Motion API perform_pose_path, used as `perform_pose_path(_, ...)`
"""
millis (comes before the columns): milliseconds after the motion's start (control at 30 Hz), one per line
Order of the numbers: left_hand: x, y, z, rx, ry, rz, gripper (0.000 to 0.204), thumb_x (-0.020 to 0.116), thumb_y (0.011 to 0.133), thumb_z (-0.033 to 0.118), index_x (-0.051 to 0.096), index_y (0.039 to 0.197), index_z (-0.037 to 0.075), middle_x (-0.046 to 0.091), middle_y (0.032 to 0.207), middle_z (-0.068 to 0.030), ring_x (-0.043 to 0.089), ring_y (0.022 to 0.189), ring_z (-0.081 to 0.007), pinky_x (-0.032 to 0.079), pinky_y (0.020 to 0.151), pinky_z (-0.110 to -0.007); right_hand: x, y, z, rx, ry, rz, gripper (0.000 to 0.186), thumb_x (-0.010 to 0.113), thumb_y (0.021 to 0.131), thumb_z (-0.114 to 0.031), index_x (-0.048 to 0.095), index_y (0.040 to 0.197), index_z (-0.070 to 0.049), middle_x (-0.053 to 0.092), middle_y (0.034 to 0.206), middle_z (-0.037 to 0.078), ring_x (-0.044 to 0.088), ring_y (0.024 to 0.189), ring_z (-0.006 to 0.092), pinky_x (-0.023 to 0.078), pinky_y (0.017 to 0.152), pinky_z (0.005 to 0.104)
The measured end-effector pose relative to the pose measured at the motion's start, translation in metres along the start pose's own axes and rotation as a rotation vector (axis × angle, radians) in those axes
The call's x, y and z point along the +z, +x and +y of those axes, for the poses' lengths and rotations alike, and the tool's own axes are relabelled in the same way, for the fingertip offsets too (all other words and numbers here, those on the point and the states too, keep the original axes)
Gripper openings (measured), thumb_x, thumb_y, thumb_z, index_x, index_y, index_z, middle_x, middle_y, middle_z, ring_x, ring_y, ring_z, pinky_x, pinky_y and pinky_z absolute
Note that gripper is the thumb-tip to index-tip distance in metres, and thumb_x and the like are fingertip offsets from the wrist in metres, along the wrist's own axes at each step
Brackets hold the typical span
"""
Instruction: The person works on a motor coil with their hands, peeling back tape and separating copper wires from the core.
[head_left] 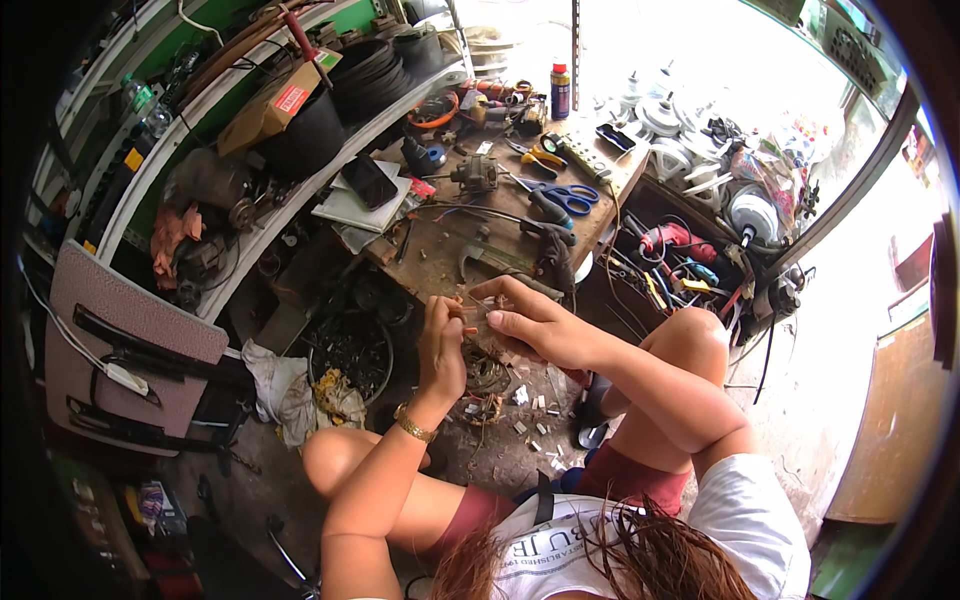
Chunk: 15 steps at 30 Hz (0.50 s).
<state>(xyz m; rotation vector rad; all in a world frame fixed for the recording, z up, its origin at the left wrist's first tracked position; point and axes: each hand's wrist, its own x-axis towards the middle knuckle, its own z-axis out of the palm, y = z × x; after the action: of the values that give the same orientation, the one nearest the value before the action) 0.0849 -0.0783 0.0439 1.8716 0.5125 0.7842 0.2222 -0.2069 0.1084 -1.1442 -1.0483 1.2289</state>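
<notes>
Both hands meet at the table's near edge, over my lap. My left hand (441,350), with a gold-coloured watch (414,424) on its wrist, has its fingers curled around small copper-coloured wire-like pieces (470,331). My right hand (540,325) reaches in from the right, thumb and index finger closed on something small and copper-coloured (500,302). Whether the two hands hold one joined part, I cannot tell. Just beyond them a curved blade-like tool (472,262) lies on the wooden table (425,258). Below the hands sits a coil of wire (487,375) on the floor.
The table bears blue-handled scissors (570,198), yellow-handled pliers (545,160), a small motor (475,174), a power strip (583,158) and a spray can (560,92). A phone (369,181) lies at left. Tools fill a bin (640,275) at right; a metal-filled basin (352,350) stands left.
</notes>
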Motion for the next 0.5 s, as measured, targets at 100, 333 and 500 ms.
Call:
perform_pose_path(100, -0.002, -0.003, 0.003, -0.074, -0.161, -0.005, 0.023, 0.035, 0.1, 0.026, 0.047, 0.096, 0.007, 0.042, 0.087, -0.0015, 0.041, 0.07, -0.0097, 0.034, 0.059, -0.023, 0.002, 0.004, 0.016, 0.04, -0.025, 0.104, 0.032, 0.042, 0.102, -0.025, 0.039, 0.127, -0.004, 0.041, 0.076, -0.001, 0.038, 0.063, 0.0058, 0.034, 0.055, 0.0227)
perform_pose_path(333, 0.005, -0.004, 0.014, 0.115, -0.05, 0.002, 0.013, 0.039, 0.102, 0.022, 0.045, 0.098, 0.012, 0.039, 0.09, 0.0044, 0.035, 0.069, -0.0012, 0.029, 0.055, -0.017, 0.012, 0.003, 0.013, -0.113, -0.061, 0.124, 0.027, 0.04, 0.103, -0.021, 0.04, 0.124, -0.003, 0.039, 0.078, -0.002, 0.037, 0.067, 0.0064, 0.035, 0.059, 0.0227)
perform_pose_path(500, 0.009, -0.009, 0.01, 0.053, -0.028, 0.047, 0.014, 0.035, 0.101, 0.02, 0.044, 0.099, 0.01, 0.036, 0.091, 0.0027, 0.033, 0.068, -0.0029, 0.029, 0.054, -0.018, 0.017, 0.009, 0.02, -0.115, 0.037, 0.142, 0.028, 0.041, 0.103, -0.021, 0.04, 0.125, -0.004, 0.04, 0.078, -0.003, 0.037, 0.068, 0.0056, 0.035, 0.06, 0.0216)
